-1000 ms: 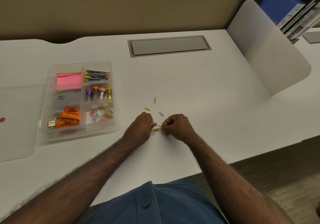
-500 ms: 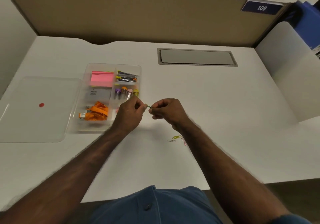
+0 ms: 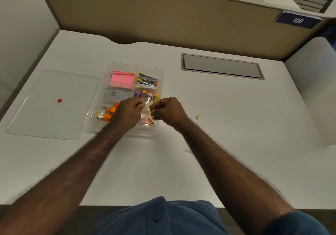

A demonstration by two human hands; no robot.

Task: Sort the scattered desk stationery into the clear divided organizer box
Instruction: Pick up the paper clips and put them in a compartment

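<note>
Both curled, the left hand (image 3: 130, 112) and right hand (image 3: 168, 110) hover over the clear divided plastic organizer box (image 3: 125, 131), above its heap of coloured paper clips (image 3: 146, 121); whether either grips anything, I cannot tell.

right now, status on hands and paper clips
Both hands over organizer box: left hand, right hand pinched, contents unclear. Clip pile in near-right compartment. Yellow paper clip loose on desk. Nothing blocking.
</note>
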